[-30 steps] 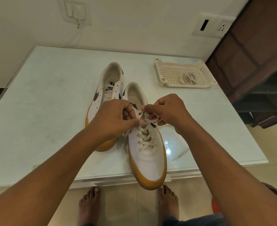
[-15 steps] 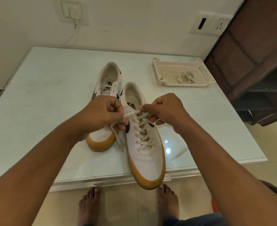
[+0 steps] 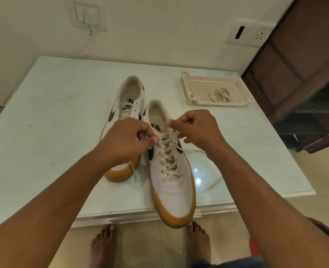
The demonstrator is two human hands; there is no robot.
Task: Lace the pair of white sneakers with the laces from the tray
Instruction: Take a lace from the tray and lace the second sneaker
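Although both hands work at the top eyelets of the nearer sneaker, the exact contact is partly masked by the fingers themselves. The left hand pinches the lace between thumb and forefinger at the left top eyelet. The right hand has its fingers curled in around the lace's right-hand run; how the fingertips clamp it cannot be made out. The lace crosses the eyelets up to the tongue. One loose end trails across the table to the right of the shoe, and another drops to the left, beneath the left wrist.

The nearer sneaker lies sole down, its gum toe overhanging the table's front edge. The farther sneaker sits just beside it on the left, unlaced where visible; its midsection is covered by the left hand and forearm.

The tray stands at the far right of the table, well apart from the shoes, with a bundled second lace lying in it. Bare feet show below the table edge, cut off by the frame.
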